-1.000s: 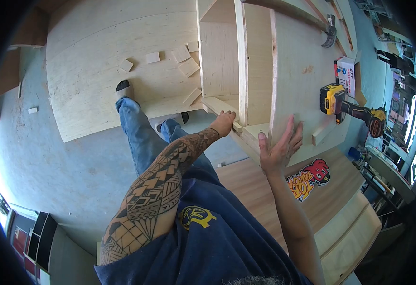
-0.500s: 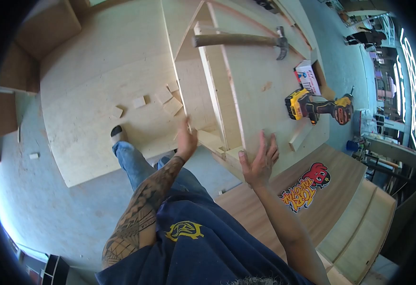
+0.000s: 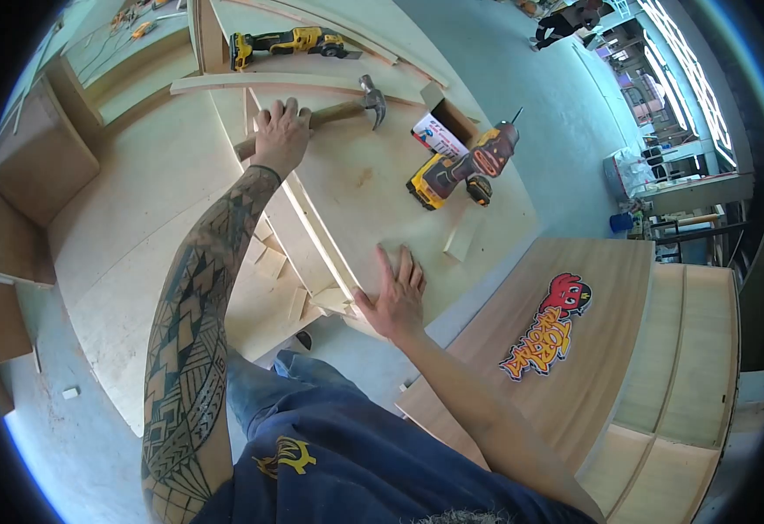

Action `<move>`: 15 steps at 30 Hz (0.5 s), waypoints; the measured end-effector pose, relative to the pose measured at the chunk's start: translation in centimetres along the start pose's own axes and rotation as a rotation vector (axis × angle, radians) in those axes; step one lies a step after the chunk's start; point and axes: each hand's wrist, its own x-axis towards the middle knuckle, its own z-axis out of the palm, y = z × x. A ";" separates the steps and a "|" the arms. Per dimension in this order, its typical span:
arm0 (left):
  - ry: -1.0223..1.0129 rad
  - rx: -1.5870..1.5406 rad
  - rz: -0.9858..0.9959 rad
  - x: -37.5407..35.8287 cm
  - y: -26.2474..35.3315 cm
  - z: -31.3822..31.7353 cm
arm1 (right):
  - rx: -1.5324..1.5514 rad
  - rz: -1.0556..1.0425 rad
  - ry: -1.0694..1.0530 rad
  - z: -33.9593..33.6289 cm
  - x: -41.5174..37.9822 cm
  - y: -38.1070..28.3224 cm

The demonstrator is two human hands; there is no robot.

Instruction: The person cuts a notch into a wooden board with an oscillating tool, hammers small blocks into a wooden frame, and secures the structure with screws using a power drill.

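Note:
My left hand (image 3: 282,137) lies over the wooden handle of a claw hammer (image 3: 334,113), its fingers curled around it. The hammer's steel head rests on a pale plywood panel (image 3: 360,205), pointing away to the right. My right hand (image 3: 397,297) is flat near the panel's front edge, fingers spread and thumb at the rim, holding nothing. A yellow and black cordless drill (image 3: 461,166) lies on the panel beyond it. Beside the drill are an opened cardboard box (image 3: 440,137) and a small wood block (image 3: 462,237).
A yellow multi-tool (image 3: 290,44) lies at the far end, near a long wood strip (image 3: 225,80). Wood scraps (image 3: 270,262) lie below the panel's left edge. At the right is a brown board (image 3: 605,323) with a colourful logo. A person (image 3: 565,22) stands in the background.
My left hand has moved from below the panel's left edge up to the hammer handle and closed on it. The view has shifted; my right hand stays on the panel.

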 end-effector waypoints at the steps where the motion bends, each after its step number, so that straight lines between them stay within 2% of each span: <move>1: 0.095 0.003 0.049 0.0 -0.1 0.2 | -0.016 0.008 0.003 0.1 0.0 0.0; 2: 0.183 0.013 0.088 -0.4 -0.5 0.3 | -0.026 0.005 -0.002 0.4 0.3 -0.1; 3: 0.170 0.034 0.078 -0.9 0.2 -1.9 | -0.016 -0.008 0.016 0.7 0.3 0.2; 5: 0.241 -0.023 0.095 -3.1 -0.5 -1.6 | -0.020 -0.014 0.005 0.8 0.2 0.3; 6: 0.182 -0.004 0.061 -6.1 -0.3 -1.8 | -0.027 -0.036 0.011 0.8 0.0 0.4; 8: 0.268 -0.549 -0.004 -11.2 0.0 -2.6 | -0.014 -0.081 -0.008 1.0 -0.1 0.1; 10: 0.241 -0.758 -0.137 -18.7 1.6 -3.4 | -0.048 -0.058 0.027 1.1 -0.1 0.1; 12: 0.008 -1.188 -0.453 -27.0 3.0 -2.9 | -0.060 -0.053 -0.002 0.8 -0.2 -0.1; 14: -0.039 -1.518 -0.863 -34.5 5.7 -2.4 | -0.075 -0.056 -0.020 0.9 0.1 -0.3; 15: -0.037 -1.571 -1.027 -37.7 6.9 -1.2 | -0.055 -0.068 0.002 1.0 0.0 -0.2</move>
